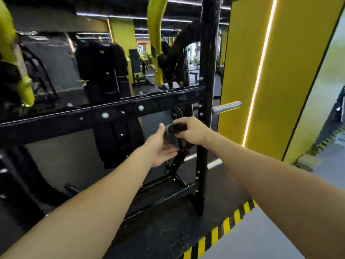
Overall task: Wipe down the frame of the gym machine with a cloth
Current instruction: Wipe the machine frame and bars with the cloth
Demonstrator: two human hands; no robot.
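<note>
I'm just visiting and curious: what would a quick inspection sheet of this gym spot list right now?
Surface: dark speckled floor with a yellow-and-black hazard stripe at its edge.
Job's things: grey cloth held between both hands; black machine frame, with a horizontal beam and an upright post.
Clutter: nothing seen.
Hands: left hand palm up, fingers fairly straight under the cloth; right hand curled over a dark round part at the cloth's top.
Cables: nothing clearly seen.
Surroundings: chrome peg sticking out from the post, yellow wall panel with a light strip, yellow machine arms behind.
</note>
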